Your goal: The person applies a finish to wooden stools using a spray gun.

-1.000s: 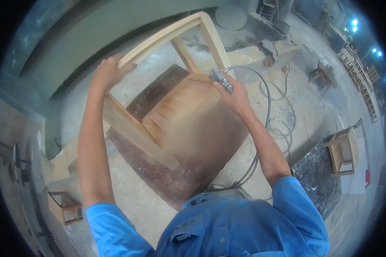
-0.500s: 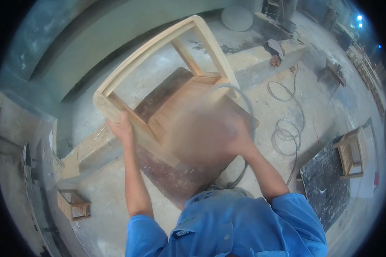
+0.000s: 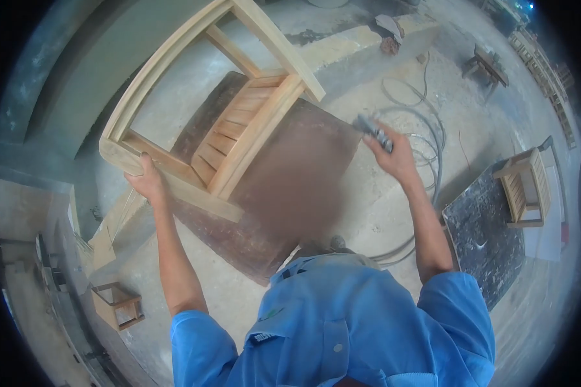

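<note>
A pale wooden chair frame (image 3: 258, 138) with a slatted seat lies tilted on a dark brown worktable (image 3: 316, 155). My left hand (image 3: 148, 180) grips the chair's lower left rail, its thumb over the wood. Off to the right of the chair, my right hand (image 3: 392, 153) is closed around a dark grey tool with a hose (image 3: 377, 134), held clear of the wood. A blurred patch hides part of the tabletop near my body.
Coiled hose (image 3: 436, 161) lies on the floor at the right. A small wooden chair (image 3: 525, 187) stands by a black, paint-spotted board (image 3: 487, 248). Another small wooden piece (image 3: 118, 306) is at lower left, and a stool (image 3: 485, 66) at upper right.
My right hand has moved right and up, away from the chair, with the tool now plainly visible. The chair and my left hand appear further left, and the whole view has shifted.
</note>
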The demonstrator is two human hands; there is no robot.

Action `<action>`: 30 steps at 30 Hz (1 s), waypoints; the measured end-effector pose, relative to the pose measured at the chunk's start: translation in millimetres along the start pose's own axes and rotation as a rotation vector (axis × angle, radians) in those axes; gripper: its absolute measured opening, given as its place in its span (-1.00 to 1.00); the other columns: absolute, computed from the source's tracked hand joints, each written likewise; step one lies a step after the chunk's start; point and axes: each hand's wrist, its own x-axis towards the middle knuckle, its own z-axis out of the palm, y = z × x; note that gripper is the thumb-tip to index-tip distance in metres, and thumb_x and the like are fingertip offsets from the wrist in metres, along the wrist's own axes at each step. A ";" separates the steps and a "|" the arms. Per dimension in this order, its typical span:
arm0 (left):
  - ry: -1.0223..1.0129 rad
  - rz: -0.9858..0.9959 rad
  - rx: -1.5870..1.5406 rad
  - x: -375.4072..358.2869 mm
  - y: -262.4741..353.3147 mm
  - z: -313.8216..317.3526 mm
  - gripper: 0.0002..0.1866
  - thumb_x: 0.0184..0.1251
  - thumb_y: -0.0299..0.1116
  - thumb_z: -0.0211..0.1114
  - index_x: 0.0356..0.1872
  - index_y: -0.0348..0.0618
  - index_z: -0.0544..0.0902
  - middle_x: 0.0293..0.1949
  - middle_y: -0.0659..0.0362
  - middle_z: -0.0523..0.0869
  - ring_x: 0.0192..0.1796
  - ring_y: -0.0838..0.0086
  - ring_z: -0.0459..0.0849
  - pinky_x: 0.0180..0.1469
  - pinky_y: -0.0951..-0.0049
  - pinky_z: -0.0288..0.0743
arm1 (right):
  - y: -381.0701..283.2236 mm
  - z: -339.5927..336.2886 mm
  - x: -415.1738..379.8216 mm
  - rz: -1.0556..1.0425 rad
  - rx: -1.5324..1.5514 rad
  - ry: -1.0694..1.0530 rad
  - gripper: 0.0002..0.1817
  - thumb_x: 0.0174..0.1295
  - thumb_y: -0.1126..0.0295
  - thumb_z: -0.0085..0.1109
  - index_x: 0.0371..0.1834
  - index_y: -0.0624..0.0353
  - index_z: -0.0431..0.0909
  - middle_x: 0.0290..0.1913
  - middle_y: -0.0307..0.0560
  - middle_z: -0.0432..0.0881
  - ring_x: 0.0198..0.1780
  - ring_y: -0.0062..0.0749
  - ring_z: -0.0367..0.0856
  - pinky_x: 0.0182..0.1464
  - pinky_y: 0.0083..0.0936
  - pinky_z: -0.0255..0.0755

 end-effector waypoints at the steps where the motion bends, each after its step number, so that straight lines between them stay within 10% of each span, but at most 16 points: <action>1: -0.017 0.004 -0.011 3.0 -2.7 -2.0 -0.45 0.24 -0.23 0.36 0.12 -0.40 0.41 0.00 -0.01 0.61 0.00 0.31 0.61 0.12 0.35 0.44 | 1.2 -1.5 -14.7 0.093 0.008 -0.056 -0.48 0.23 0.12 0.32 0.21 0.11 0.58 -0.13 0.18 0.73 -0.11 0.02 0.74 -0.09 -0.30 0.56; 24: 0.012 0.037 0.062 -11.3 -8.9 -0.1 -0.38 0.26 -0.22 0.39 0.18 -0.44 0.37 0.05 -0.10 0.59 0.08 0.21 0.59 0.18 0.27 0.40 | -24.2 73.4 -40.0 -0.018 -0.099 -0.062 -0.46 0.21 0.08 0.32 0.21 0.07 0.56 -0.32 0.20 0.71 -0.41 0.12 0.70 -0.38 -0.12 0.54; 30: 0.018 0.010 0.020 -27.3 -12.4 -6.7 -0.33 0.29 -0.20 0.41 0.25 -0.43 0.34 0.11 -0.10 0.56 0.11 0.25 0.57 0.20 0.31 0.39 | -120.5 67.9 -12.7 0.131 -0.124 -0.094 -0.48 0.16 0.29 0.38 0.22 0.13 0.56 -0.14 0.24 0.71 -0.18 0.12 0.72 -0.18 -0.25 0.58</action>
